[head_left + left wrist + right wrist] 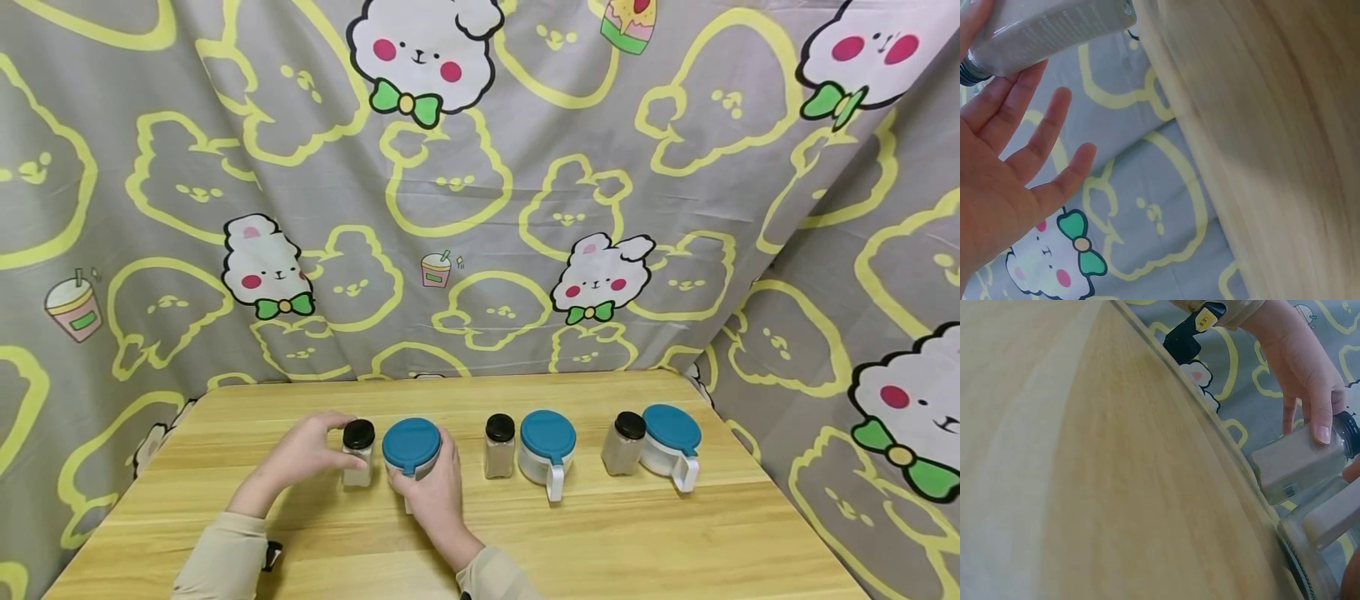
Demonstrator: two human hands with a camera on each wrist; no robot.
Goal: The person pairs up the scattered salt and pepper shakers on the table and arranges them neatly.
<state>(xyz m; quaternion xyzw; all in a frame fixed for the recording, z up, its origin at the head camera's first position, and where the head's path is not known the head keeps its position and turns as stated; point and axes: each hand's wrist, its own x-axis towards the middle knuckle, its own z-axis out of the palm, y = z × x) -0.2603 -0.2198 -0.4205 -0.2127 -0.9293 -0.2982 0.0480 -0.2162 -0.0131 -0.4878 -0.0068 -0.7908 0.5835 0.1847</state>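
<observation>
Left hand (303, 454) pinches the leftmost spice jar (358, 454) between thumb and fingers high on its body, just under the black cap; the wrist views agree, thumb on one face and fingertips (997, 103) on the other. The remaining fingers are spread and relaxed.

Right hand (433, 492) wraps the near side of the leftmost blue-lidded pot (411, 447), fingers curled round its body. The pot's handle isn't visible from the head camera, hidden behind the hand; the right wrist view shows a white handle-like bar (1335, 515) close to the lens.

Key relation: jar and pot stand just beside each other, nearly touching, jar on the left, pot on the right. Each hand is on its own nearer item, with no crossing. The jar's long axis is upright, base on the table (525, 542), and the left hand comes at it from the left and near side.

Both sit left of centre on the table, closer to the far edge than the near one.

Count: three black-capped spice jars, three blue-lidded pots, in one row along the far side as jar-pot pairs. The middle pair (528, 447) and right pair (652, 446) are untouched, with white handles pointing toward the near edge.

Backdrop is a grey cartoon-print cloth (480, 208).
</observation>
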